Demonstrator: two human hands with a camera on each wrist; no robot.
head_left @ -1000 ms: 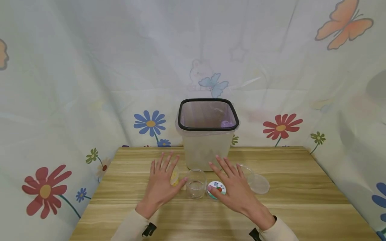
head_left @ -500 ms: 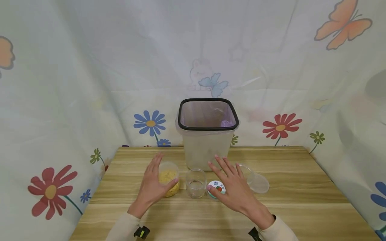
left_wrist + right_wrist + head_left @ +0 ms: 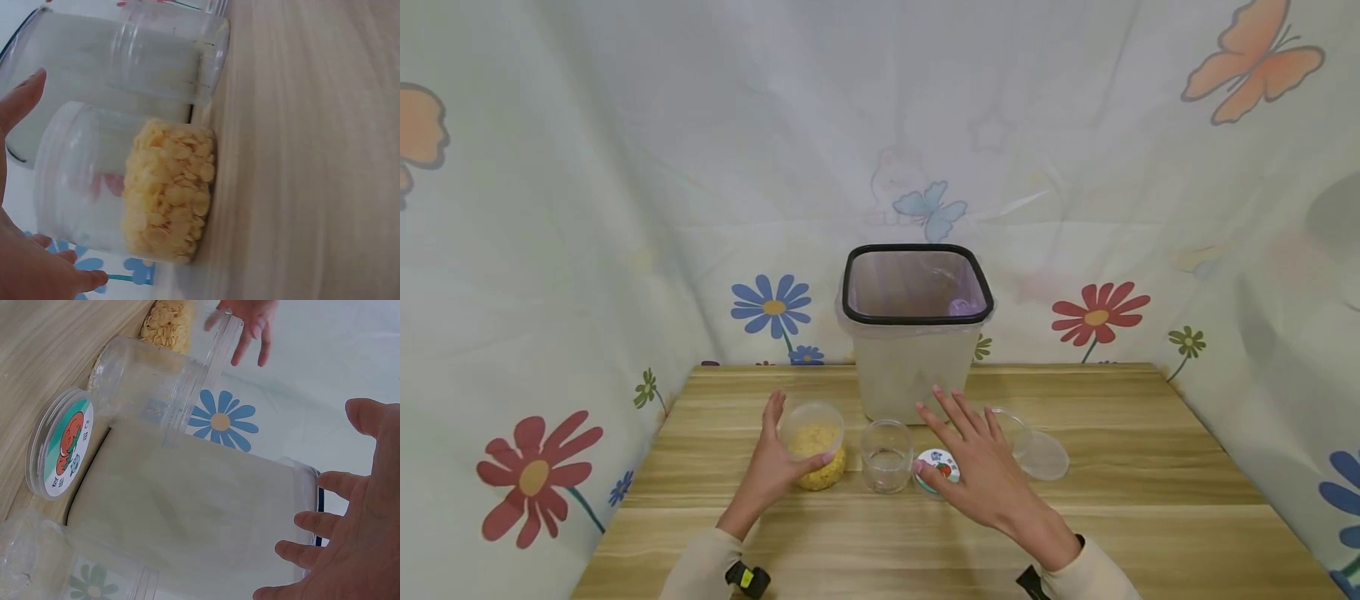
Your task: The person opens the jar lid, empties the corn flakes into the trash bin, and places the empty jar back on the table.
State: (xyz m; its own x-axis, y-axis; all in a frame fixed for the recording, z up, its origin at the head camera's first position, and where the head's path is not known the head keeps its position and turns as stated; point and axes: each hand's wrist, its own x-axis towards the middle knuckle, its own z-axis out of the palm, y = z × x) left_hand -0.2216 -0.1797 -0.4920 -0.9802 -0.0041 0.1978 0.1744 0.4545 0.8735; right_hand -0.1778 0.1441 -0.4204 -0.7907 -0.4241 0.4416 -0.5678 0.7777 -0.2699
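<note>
My left hand curves around the left side of a clear plastic jar of yellow flakes, which stands upright on the table. In the left wrist view, the left hand's thumb and fingers are spread on either side of the jar's top, without a clear grip. Right of that jar stands a clear jar that looks empty. Beside it is a flat round lid with a red fruit label. Above this lid hovers my right hand, fingers spread, holding nothing.
A tall bin with a black rim and a purple liner stands behind the jars. Another clear jar stands at the right, partly behind my right hand, with a translucent disc next to it. Printed cloth hangs around the wooden table.
My left hand has moved slightly left and turned from flat spread fingers to a curve around the flake jar, uncovering the jar. The right hand has stayed nearly still.
</note>
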